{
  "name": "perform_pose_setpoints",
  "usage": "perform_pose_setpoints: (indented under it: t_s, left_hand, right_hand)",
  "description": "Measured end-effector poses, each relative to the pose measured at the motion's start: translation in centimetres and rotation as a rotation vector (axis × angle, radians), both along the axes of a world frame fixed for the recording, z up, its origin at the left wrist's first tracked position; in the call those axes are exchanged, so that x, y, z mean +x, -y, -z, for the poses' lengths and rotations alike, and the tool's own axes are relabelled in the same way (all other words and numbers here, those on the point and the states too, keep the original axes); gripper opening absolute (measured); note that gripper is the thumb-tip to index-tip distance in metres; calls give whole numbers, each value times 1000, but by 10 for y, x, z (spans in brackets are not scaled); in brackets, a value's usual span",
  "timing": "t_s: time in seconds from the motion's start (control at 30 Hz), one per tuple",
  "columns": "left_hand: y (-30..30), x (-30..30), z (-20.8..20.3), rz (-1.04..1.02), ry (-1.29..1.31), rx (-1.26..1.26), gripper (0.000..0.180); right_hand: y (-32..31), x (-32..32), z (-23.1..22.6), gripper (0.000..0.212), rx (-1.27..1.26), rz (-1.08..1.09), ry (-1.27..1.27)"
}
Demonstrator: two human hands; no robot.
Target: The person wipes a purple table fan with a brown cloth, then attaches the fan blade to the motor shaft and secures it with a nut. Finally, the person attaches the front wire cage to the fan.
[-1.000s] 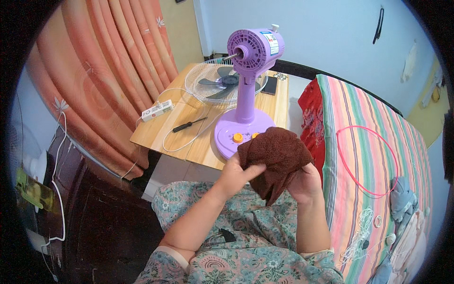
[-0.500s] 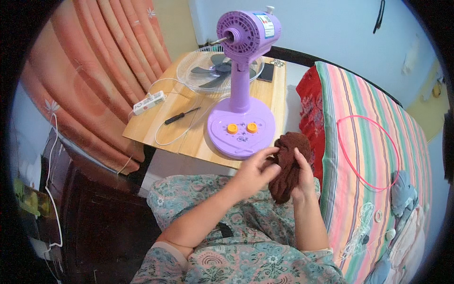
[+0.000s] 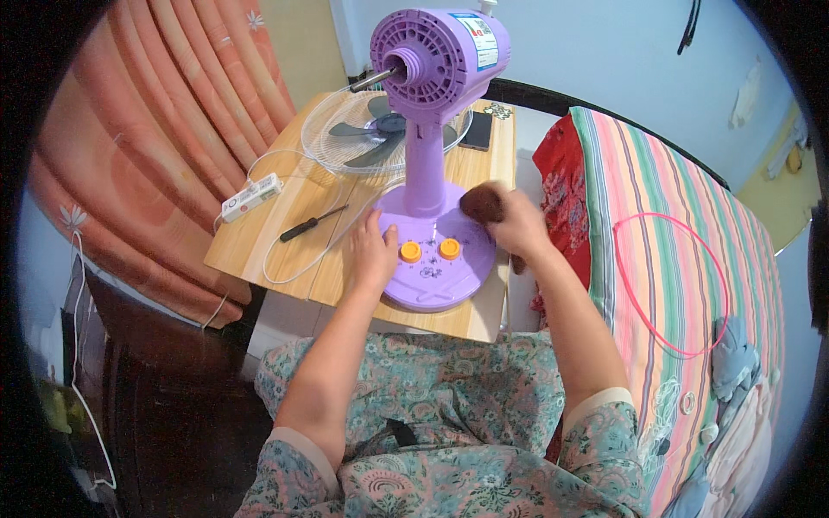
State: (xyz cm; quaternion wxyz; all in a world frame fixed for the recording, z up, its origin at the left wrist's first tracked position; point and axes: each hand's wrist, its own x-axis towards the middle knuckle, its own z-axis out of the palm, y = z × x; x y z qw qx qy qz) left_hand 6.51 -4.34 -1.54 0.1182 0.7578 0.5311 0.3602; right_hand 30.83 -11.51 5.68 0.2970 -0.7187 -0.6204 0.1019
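A screwdriver (image 3: 300,229) lies towards the left corner of the bench (image 3: 231,249). My left hand (image 3: 370,257), fingers loosely spread and gripping nothing, rests on the left rim of the purple fan (image 3: 424,168), near the bench's front right corner. My right hand (image 3: 522,226) grasps a brown cloth (image 3: 481,205) at the base's right rim: wiping, I judge. Another pass calls for a steadied base.

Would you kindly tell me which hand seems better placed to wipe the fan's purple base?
Probably the right hand, which holds the brown cloth at the right side of the purple base. The left hand holds no cloth and sits at the base's left edge, seemingly better for steadying.
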Motion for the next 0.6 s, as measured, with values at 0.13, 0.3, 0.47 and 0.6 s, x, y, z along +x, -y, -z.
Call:
perform_pose_setpoints:
  t_s: [0.13, 0.3, 0.47, 0.6]
  left_hand:
    - [-15, -6, 0, 68, -132, 2, 40]
    - [-13, -9, 5, 135, -144, 53, 39]
    - [-7, -6, 4, 48, -83, -30, 39]
    - [-4, -3, -2, 7, -98, -100, 39]
  right_hand:
    - [-30, 8, 46, 53, -53, -230, 36]
    - [-48, -13, 28, 47, -110, 42, 38]
    - [-48, 5, 28, 45, -177, -67, 10]
    - [-23, 35, 30, 40, -239, -171, -65]
